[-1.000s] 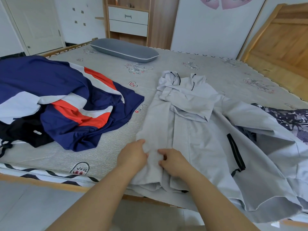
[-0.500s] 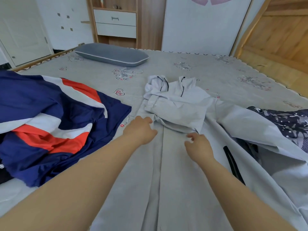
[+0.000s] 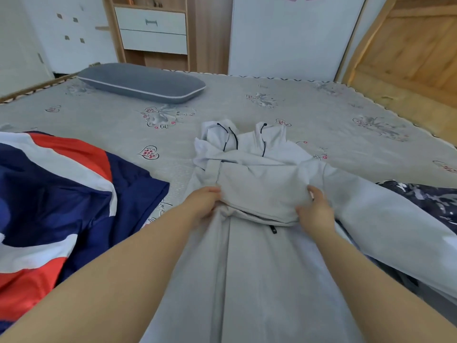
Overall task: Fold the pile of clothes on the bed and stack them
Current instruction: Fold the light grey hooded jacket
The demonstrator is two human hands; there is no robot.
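A light grey hooded jacket (image 3: 257, 263) lies lengthwise on the bed (image 3: 309, 115), hood with dark drawstrings at the far end. A sleeve is folded across its chest as a flat panel (image 3: 262, 194). My left hand (image 3: 201, 203) grips the left end of that panel, fingers curled on its edge. My right hand (image 3: 315, 210) pinches the right end, thumb on top. The other sleeve (image 3: 385, 214) stretches out to the right. A navy, white and red garment (image 3: 57, 201) lies heaped at the left. A dark patterned garment (image 3: 430, 201) lies at the right, partly under the sleeve.
A grey pillow (image 3: 142, 82) lies at the far left of the bed. Behind the bed stand a wooden cabinet with white drawers (image 3: 150, 30) and a white wall panel. A wooden headboard (image 3: 408, 50) rises at the right.
My hands left the jacket's hem, moved up its body and took hold of both ends of the folded sleeve panel. The camera moved forward over the bed.
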